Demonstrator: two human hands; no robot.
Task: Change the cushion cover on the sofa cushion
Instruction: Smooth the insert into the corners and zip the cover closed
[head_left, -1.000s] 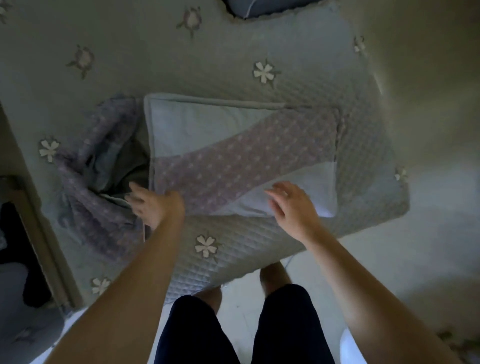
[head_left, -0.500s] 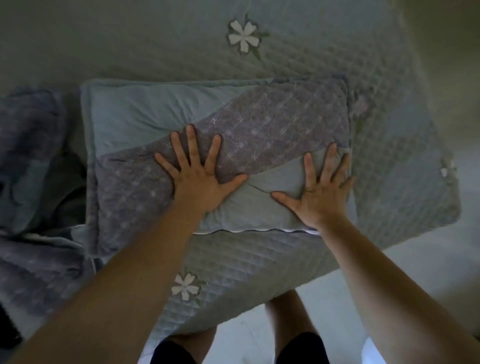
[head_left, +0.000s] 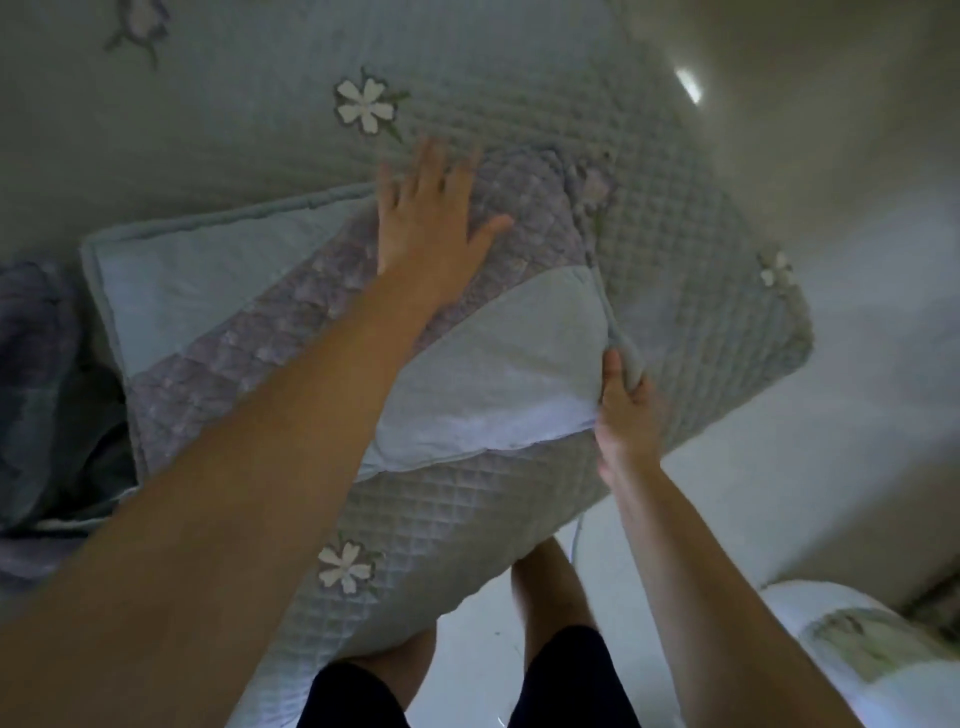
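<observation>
While her left hand lies flat and open on the cushion, her right hand pinches its four-o'clock corner, likely straightening the cover before closing it.

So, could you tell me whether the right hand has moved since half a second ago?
Yes. The right hand left the cushion top for its right edge, now gripping the trim there.

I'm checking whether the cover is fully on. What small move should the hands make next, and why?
Probably tug the edge the right hand pinches toward the person, while the left hand lies open on the cushion: a strip of white inner cushion still shows at the near edge.
</observation>
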